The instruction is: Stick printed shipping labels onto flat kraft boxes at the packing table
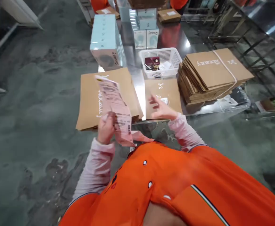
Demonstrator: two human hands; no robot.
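Observation:
A strip of printed shipping labels (116, 103) is gripped in my left hand (106, 127), its lower end trailing down against my orange shirt. Behind the strip lies a stack of flat brown cardboard boxes (87, 103) at the table's left front corner. My right hand (162, 108), fingers spread, hovers over or rests at a second flat cardboard stack (152, 89); contact cannot be made out. On that stack a small white label (165, 100) shows beside the fingers, which seem to hold nothing.
A white plastic basket (162, 74) with small items stands behind the right stack. Tied folded cardboard (222, 67) lies at the right edge. Pale blue boxes (104, 34) stand at the back left, more small boxes (146, 39) at the back middle. Orange-clad people are partly visible beyond.

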